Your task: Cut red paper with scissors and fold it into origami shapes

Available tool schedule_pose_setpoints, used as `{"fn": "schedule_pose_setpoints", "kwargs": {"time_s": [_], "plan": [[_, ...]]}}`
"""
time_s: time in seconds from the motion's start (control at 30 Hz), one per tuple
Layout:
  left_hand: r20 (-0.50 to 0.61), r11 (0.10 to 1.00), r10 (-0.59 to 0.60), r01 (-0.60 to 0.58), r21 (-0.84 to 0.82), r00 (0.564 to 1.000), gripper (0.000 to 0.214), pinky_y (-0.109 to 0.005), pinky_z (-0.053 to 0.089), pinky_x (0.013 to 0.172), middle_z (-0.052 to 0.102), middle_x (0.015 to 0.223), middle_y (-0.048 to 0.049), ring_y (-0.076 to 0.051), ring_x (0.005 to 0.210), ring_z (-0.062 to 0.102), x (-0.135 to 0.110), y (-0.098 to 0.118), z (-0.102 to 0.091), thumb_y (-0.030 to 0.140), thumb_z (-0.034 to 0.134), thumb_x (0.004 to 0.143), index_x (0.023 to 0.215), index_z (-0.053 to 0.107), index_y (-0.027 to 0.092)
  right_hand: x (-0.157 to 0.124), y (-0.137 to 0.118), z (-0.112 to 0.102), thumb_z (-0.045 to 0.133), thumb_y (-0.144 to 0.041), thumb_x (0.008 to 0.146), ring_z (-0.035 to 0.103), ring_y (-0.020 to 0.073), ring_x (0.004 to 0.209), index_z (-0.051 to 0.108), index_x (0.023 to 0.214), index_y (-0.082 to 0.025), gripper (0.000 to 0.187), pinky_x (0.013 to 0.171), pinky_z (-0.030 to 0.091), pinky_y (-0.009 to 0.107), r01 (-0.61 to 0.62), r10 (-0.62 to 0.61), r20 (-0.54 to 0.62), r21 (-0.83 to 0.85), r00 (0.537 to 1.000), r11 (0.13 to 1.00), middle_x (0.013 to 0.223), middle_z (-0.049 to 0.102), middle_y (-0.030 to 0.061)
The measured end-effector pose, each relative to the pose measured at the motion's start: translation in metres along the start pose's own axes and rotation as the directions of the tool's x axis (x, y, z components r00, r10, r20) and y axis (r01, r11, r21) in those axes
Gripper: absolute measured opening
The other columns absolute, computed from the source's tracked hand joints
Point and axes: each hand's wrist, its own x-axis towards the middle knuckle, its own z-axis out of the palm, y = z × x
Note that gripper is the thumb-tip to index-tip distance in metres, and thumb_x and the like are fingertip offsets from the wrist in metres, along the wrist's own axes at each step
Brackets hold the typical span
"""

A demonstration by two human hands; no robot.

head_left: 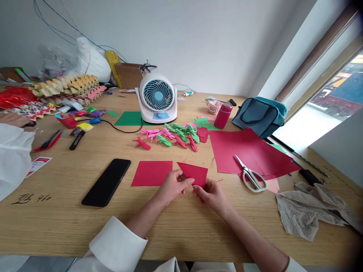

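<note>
Between my hands is a folded piece of red paper (198,174), held just above the table. My left hand (176,182) pinches its left side between thumb and fingers. At its lower right edge, my right hand (211,193) grips it, thumb in front and fingers behind. A flat red paper rectangle (153,173) lies on the table beside my left hand. Beyond my hands sits a cluster of small folded paper figures (181,133) in pink, green and red. Large red sheets (246,149) lie to the right, with white-handled scissors (252,177) on them.
A black phone (107,182) lies at left. Behind the figures stands a white fan (159,98), its cord running left. A red bottle (223,115) and a teal bag (260,116) stand back right. A crumpled cloth (312,211) lies at the right; egg trays (68,88) are back left.
</note>
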Motion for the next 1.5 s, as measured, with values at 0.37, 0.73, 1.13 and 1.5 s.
{"fn": "schedule_pose_setpoints", "kwargs": {"time_s": [0.37, 0.73, 1.13, 1.5], "plan": [[0.070, 0.990, -0.051, 0.041, 0.135, 0.996, 0.041, -0.021, 0.039, 0.043, 0.060, 0.062, 0.0010, -0.009, 0.050, 0.048, 0.002, -0.009, -0.001, 0.048, 0.079, 0.064, 0.071, 0.059, 0.013, 0.002, 0.008, 0.004, 0.070, -0.043, 0.076, 0.038, 0.0076, 0.043, 0.056, 0.066, -0.017, 0.031, 0.041, 0.028, 0.021, 0.047, -0.046, -0.014, 0.001, 0.999, 0.999, 0.050, 0.049, -0.0045], [-0.070, 0.993, -0.008, 0.016, 0.113, 0.998, 0.046, -0.020, 0.032, 0.042, 0.050, 0.050, 0.0056, -0.006, 0.042, 0.041, 0.003, 0.002, -0.008, 0.051, 0.080, 0.060, 0.060, 0.052, 0.015, 0.001, 0.013, -0.002, 0.064, -0.055, 0.082, 0.041, 0.0075, 0.042, 0.061, 0.069, -0.016, 0.042, 0.043, 0.031, 0.021, 0.002, -0.003, 0.065, 0.009, 0.998, 1.000, 0.050, 0.053, -0.0032], [-0.292, 0.914, -0.040, -0.083, -0.398, 0.956, 0.040, -0.013, 0.034, 0.043, 0.056, 0.061, 0.0039, -0.002, 0.049, 0.043, 0.013, 0.021, -0.035, 0.038, 0.087, 0.056, 0.070, 0.059, 0.014, 0.000, -0.003, -0.022, 0.068, -0.052, 0.080, 0.040, 0.0075, 0.044, 0.055, 0.057, -0.017, 0.044, 0.046, 0.030, 0.022, 0.043, -0.042, 0.011, -0.070, 0.999, 0.997, 0.050, 0.056, -0.0009], [-0.397, 0.868, -0.034, -0.170, -0.467, 0.917, 0.043, -0.012, 0.033, 0.041, 0.056, 0.067, 0.0044, -0.001, 0.051, 0.043, 0.020, 0.018, -0.042, 0.036, 0.088, 0.052, 0.071, 0.057, 0.014, 0.019, 0.005, -0.065, 0.061, -0.059, 0.080, 0.031, 0.0089, 0.049, 0.060, 0.067, -0.016, 0.045, 0.048, 0.022, 0.024, 0.042, -0.127, -0.230, -0.345, 0.965, 0.938, 0.053, 0.038, -0.0054]]}}
